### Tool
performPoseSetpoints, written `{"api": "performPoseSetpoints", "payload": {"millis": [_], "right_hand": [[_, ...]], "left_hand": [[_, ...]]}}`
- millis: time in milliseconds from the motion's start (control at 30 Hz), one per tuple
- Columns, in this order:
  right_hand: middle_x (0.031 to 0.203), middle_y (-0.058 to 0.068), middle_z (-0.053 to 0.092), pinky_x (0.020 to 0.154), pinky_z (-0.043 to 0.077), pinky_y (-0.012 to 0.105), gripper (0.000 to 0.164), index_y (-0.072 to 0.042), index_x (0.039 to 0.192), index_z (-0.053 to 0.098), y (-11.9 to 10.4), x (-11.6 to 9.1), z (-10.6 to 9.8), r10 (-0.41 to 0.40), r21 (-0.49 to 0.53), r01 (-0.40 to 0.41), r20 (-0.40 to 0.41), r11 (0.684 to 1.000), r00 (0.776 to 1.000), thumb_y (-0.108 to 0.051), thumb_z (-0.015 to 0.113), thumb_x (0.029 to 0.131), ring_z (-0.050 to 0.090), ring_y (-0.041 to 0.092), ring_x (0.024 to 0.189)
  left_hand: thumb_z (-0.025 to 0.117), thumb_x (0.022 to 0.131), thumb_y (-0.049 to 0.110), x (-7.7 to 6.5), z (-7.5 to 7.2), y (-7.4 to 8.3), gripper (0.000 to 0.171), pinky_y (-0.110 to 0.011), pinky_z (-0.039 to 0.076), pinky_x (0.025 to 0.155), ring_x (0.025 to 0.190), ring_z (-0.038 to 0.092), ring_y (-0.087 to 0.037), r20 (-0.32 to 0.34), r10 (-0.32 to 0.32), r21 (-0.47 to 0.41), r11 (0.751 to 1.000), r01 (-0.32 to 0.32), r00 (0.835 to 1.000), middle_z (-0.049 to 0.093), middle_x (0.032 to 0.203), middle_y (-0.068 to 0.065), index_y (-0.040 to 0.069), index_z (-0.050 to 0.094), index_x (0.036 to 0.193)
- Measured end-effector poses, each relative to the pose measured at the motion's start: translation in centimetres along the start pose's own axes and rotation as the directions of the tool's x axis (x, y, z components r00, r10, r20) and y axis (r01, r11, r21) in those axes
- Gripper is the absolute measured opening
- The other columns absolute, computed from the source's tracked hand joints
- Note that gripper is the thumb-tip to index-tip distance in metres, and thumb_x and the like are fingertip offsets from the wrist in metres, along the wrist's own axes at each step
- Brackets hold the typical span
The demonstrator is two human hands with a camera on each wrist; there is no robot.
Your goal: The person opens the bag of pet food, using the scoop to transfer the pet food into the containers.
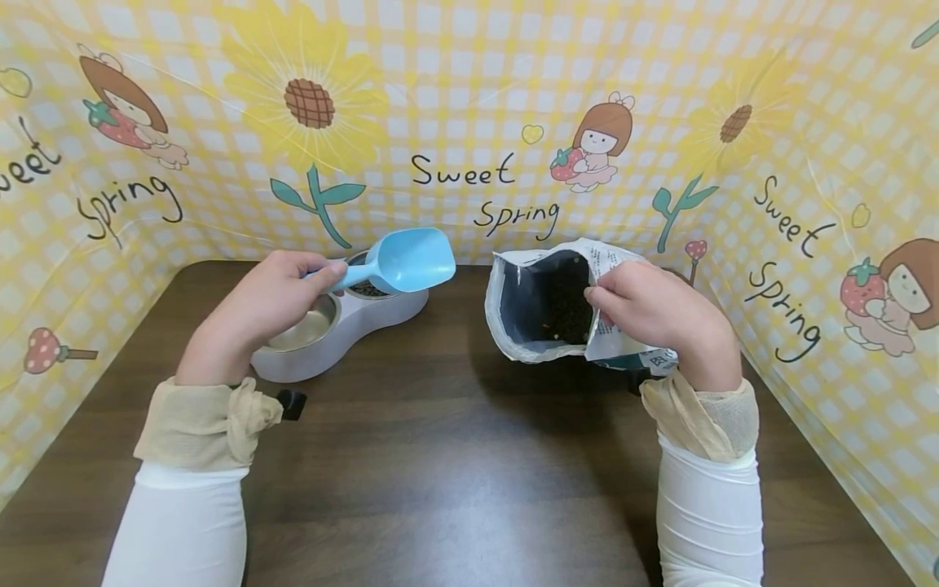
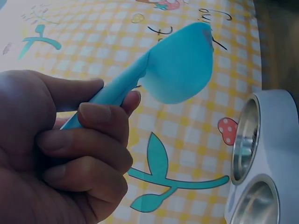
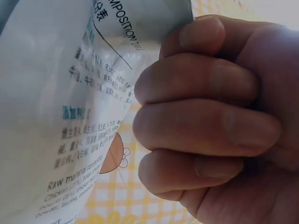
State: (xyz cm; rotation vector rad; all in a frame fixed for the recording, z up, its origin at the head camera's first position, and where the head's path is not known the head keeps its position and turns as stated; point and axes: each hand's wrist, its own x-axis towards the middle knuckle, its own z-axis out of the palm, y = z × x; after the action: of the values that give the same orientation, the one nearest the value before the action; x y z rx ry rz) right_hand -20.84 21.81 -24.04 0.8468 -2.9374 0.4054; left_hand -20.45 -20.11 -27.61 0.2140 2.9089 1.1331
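Note:
My left hand (image 1: 257, 302) grips a light-blue scoop (image 1: 416, 261) by its handle, and no food shows in its basin. Beneath that hand stands a white double pet bowl (image 1: 352, 330) with two metal dishes. Dark kibble (image 1: 368, 289) lies in the far dish; the near dish (image 1: 302, 329) is partly covered by the hand. On the right, my right hand (image 1: 660, 306) pinches the edge of an opened pet food bag (image 1: 506, 330), its mouth tilted toward me. Dark kibble shows inside. In the right wrist view, curled fingers (image 3: 196, 126) are beside the printed bag (image 3: 70, 93).
A brown wood-grain table (image 1: 440, 456) lies below. Yellow checked cloth (image 1: 469, 90) with flower and strawberry prints rises behind and at both sides. A small black object (image 1: 292, 403) sits near my left wrist.

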Motion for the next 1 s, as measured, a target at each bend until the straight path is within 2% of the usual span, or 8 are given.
{"api": "performPoseSetpoints", "payload": {"millis": [167,300,500,700,867,1000], "right_hand": [[0.045,-0.006,0.033,0.044,0.033,0.027,0.053,-0.018,0.047,0.037,0.1,0.1,0.1,-0.002,-0.018,0.003,0.013,1.000,1.000,-0.013,0.049,0.098,0.033,0.011,0.037],[0.045,-0.006,0.032,0.044,0.033,0.027,0.052,-0.018,0.047,0.036,0.2,0.1,0.1,-0.006,-0.022,0.006,0.012,1.000,1.000,-0.013,0.049,0.098,0.033,0.012,0.038],[0.046,-0.006,0.031,0.043,0.032,0.027,0.051,-0.018,0.048,0.037,0.2,0.1,0.2,-0.004,-0.019,0.004,0.010,1.000,1.000,-0.014,0.049,0.098,0.033,0.012,0.038],[0.047,-0.005,0.032,0.043,0.033,0.027,0.050,-0.017,0.048,0.039,0.1,0.2,0.2,0.004,-0.042,-0.004,0.013,0.999,1.000,-0.016,0.049,0.097,0.035,0.013,0.039],[0.047,-0.005,0.033,0.043,0.033,0.027,0.049,-0.016,0.049,0.041,0.1,0.2,0.2,0.010,-0.052,-0.009,0.011,0.999,1.000,-0.016,0.049,0.097,0.037,0.014,0.040],[0.047,-0.005,0.033,0.043,0.033,0.027,0.049,-0.016,0.048,0.041,-0.1,0.2,0.2,0.002,-0.051,-0.001,0.011,0.999,1.000,-0.015,0.050,0.097,0.037,0.014,0.040]], "left_hand": [[0.049,0.101,0.048,-0.6,-0.1,0.9,0.047,-0.029,0.033,0.046,0.049,0.034,-0.014,0.071,0.028,-0.043,0.999,-0.025,0.997,0.050,0.064,0.000,0.006,0.067,0.094],[0.052,0.101,0.042,-0.9,-0.1,1.5,0.041,-0.028,0.032,0.046,0.048,0.032,-0.013,0.146,0.066,-0.088,0.995,-0.053,0.987,0.044,0.059,0.001,0.005,0.067,0.091],[0.055,0.101,0.037,-1.2,0.7,2.8,0.037,-0.028,0.033,0.052,0.051,0.033,-0.014,0.185,0.127,-0.125,0.987,-0.105,0.975,0.039,0.057,0.001,0.005,0.068,0.088],[0.055,0.101,0.035,-1.1,2.7,4.1,0.040,-0.026,0.030,0.056,0.055,0.030,-0.014,0.206,0.177,-0.137,0.979,-0.151,0.962,0.035,0.057,0.003,0.005,0.063,0.078],[0.055,0.101,0.033,-0.2,5.1,5.1,0.038,-0.026,0.030,0.051,0.051,0.031,-0.014,0.167,0.191,-0.134,0.976,-0.170,0.967,0.037,0.056,0.003,0.007,0.061,0.074],[0.054,0.101,0.034,0.6,7.0,5.8,0.036,-0.025,0.029,0.046,0.049,0.032,-0.015,0.145,0.197,-0.110,0.977,-0.182,0.970,0.037,0.057,0.002,0.009,0.065,0.078]]}}
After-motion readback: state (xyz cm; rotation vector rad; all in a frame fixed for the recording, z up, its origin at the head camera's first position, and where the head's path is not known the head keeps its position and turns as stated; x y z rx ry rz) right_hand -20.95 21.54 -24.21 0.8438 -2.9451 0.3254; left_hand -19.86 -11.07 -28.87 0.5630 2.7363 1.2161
